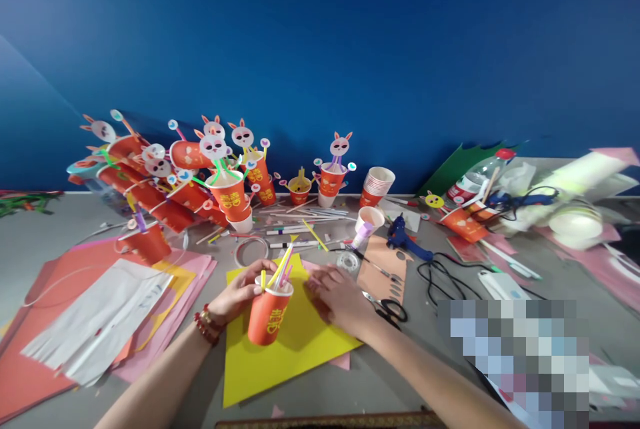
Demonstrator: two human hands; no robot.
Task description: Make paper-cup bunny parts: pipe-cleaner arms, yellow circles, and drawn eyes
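The left hand [239,294] is wrapped around a red cup [269,314], tilted above the yellow sheet [280,356]; straws [281,268] poke from it, and a gold double-happiness character is printed on its side. The right hand [340,297] lies flat and open on the sheet, just beside scissors [387,309]. Cups behind [230,196] bear the same character.
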